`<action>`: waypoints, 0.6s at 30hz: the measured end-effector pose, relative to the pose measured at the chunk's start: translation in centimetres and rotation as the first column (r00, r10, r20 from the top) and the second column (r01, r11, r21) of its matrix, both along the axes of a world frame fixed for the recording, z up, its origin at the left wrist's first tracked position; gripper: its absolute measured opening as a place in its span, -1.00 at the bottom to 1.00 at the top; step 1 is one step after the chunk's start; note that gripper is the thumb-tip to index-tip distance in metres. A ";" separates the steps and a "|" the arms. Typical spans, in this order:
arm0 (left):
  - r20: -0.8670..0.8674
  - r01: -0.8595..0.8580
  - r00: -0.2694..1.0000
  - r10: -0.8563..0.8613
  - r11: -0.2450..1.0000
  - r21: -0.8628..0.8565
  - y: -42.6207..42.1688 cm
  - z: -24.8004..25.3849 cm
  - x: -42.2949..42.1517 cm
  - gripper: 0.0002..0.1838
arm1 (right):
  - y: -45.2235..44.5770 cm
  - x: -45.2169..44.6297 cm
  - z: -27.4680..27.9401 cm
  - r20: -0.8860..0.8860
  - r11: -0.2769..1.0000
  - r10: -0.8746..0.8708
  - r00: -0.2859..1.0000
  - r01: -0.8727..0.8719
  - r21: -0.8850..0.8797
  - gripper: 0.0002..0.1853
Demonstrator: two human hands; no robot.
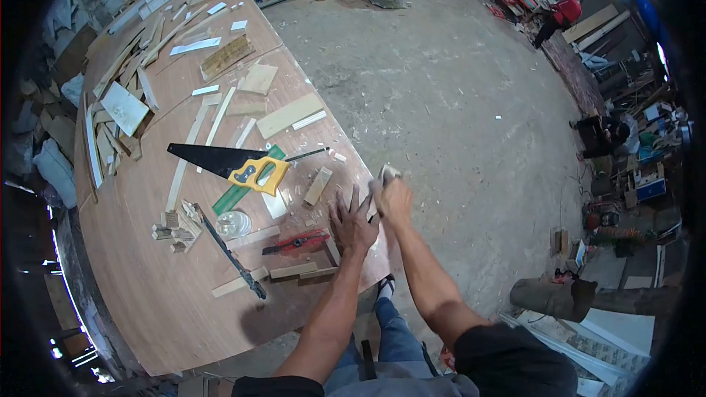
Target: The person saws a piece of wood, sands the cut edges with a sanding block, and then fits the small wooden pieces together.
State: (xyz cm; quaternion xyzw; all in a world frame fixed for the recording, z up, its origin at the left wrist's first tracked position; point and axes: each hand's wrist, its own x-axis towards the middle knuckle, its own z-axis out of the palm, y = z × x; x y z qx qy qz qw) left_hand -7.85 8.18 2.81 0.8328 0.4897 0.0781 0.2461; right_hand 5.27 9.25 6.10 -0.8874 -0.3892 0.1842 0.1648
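My left hand (355,222) lies with fingers spread at the table's right edge, over or against a small light piece of wood (371,209) mostly hidden by it. Beside it, past the edge, my right hand (393,197) is closed round a pale object (388,172) that I cannot make out. A short wood block (318,186) lies just left of my hands. A handsaw (228,165) with a yellow handle rests over a green strip (232,197). Near my left wrist is a red and black tool (296,242) among wood strips (293,270).
On the wooden table (169,309) are a glass jar (233,225), a long dark metal tool (229,250), stacked small blocks (176,231) and many offcuts towards the far end. Two people (565,13) are at the right, beyond the concrete floor (456,140). A large cylinder (544,297) lies at the lower right.
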 end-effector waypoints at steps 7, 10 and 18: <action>0.028 0.008 1.000 -0.006 0.997 -0.075 0.1 1.4 -0.3 -0.31 | 0.9 -1.1 -0.4 0.139 0.992 -0.096 0.986 0.083 0.095 -0.54; 0.071 -0.014 0.997 0.017 0.999 -0.039 0.0 1.4 -0.3 -0.26 | 0.0 -2.1 -0.2 0.150 0.996 -0.061 0.987 0.050 0.076 -0.54; 0.057 -0.013 0.998 0.018 0.996 -0.087 0.8 1.6 -0.1 -0.23 | -0.4 -3.1 0.9 0.191 0.988 -0.057 0.980 0.028 0.154 -0.57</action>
